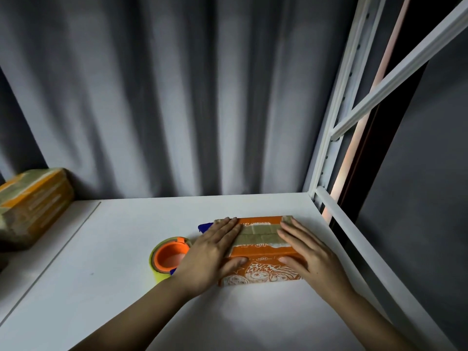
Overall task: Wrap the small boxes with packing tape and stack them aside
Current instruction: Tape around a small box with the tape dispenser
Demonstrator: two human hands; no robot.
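A small orange box [260, 249] with white cartoon print lies on the white table [101, 287], with strips of brownish packing tape [258, 233] across its top. My left hand [210, 252] lies flat on the box's left end, fingers straight, thumb on the front face. My right hand [306, 252] presses flat on the right end, its thumb also on the front face. A roll of packing tape [168, 258] with an orange core and yellowish rim lies flat just left of the box, touching my left hand.
A stack of taped orange boxes [33, 206] stands at the table's far left. A blue object [204, 227] peeks out behind my left hand. Grey curtains [164, 97] hang behind the table, and a white metal frame [336, 138] rises at the right edge.
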